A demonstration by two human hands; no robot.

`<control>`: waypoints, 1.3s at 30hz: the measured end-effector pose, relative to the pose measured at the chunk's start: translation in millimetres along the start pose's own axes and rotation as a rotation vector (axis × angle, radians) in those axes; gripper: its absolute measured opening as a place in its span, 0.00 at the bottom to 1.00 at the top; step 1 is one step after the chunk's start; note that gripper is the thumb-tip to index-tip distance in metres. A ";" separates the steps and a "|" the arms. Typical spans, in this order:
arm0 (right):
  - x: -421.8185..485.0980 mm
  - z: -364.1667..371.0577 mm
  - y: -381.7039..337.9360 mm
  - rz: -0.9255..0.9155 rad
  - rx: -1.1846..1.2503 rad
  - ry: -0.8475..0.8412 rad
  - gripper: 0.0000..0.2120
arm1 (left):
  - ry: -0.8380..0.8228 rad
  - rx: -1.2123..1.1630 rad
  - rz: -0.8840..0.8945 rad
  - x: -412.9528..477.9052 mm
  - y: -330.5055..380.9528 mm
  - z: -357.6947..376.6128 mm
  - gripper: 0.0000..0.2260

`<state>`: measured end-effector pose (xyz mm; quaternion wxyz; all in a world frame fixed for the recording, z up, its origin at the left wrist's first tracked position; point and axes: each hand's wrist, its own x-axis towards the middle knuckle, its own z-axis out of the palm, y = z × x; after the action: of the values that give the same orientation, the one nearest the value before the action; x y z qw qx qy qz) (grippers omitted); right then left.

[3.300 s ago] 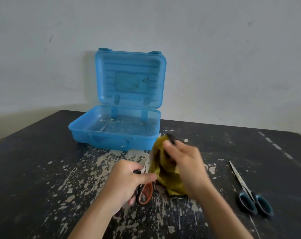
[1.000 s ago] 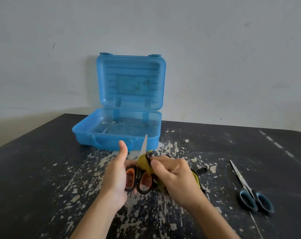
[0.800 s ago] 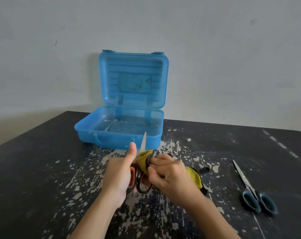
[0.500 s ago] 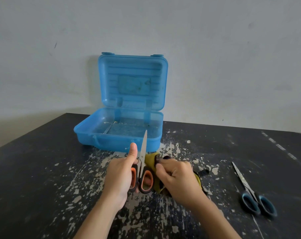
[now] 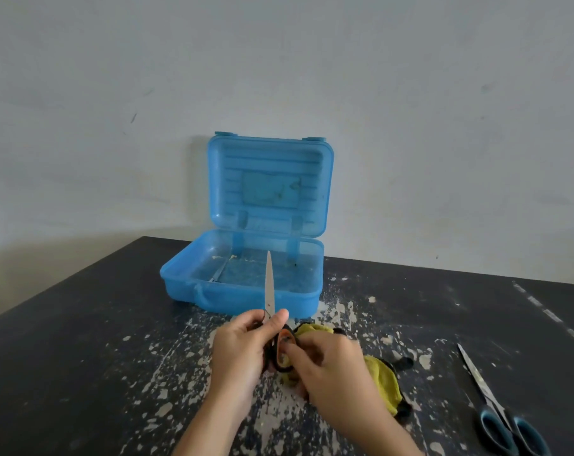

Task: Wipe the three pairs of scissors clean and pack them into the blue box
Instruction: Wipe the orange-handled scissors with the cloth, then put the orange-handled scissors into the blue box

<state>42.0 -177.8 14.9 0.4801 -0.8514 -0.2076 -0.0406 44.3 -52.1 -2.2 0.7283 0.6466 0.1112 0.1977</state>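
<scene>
Working down the orange-handled scissors (image 5: 268,287), we have shifted the yellow cloth (image 5: 382,381) from the blades, which it wrapped a few seconds ago, to the handle loops. The blade now stands bare and upright in front of the blue box (image 5: 246,299), held above the worktop (image 5: 81,340) and not yet packed. Our left hand (image 5: 239,353) has climbed from the loops to the pivot, its fingers (image 5: 277,321) pinching the scissors there, while our right hand (image 5: 328,366) curls round a bunch of cloth and presses it against the nearer loop. We take this to mean the blades of this pair are done and only the handles remain before it goes into the box. The blade is pale, smooth metal tapering to a point; the loops are oval, black-rimmed with an orange lining. The cloth is soft, crumpled and limp, its free end trailing on the worktop. The box is translucent blue plastic with rounded corners, its ribbed lid (image 5: 269,185) standing open against the wall (image 5: 443,126); a thin grey sliver lies inside, and we cannot tell what it is. Well apart to our right a blue-handled pair of scissors (image 5: 486,393) lies flat and closed on the worktop, whose black paint is chipped into pale flecks.
</scene>
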 end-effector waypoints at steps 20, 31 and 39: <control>78.7 -7.3 49.8 0.212 -0.112 0.211 0.16 | -0.055 1.204 -0.154 191.9 29.4 20.0 0.20; 70.7 -16.3 68.5 0.249 -0.308 0.152 0.17 | -0.190 1.341 -0.303 191.9 13.2 18.2 0.31; 59.0 -38.6 61.1 0.377 -0.413 0.261 0.13 | -0.245 1.267 -0.254 170.2 30.5 21.9 0.31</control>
<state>124.7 -219.1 2.5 0.3184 -0.9421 0.0298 -0.1011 201.7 4.3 46.8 0.2318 0.9499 0.1980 -0.0687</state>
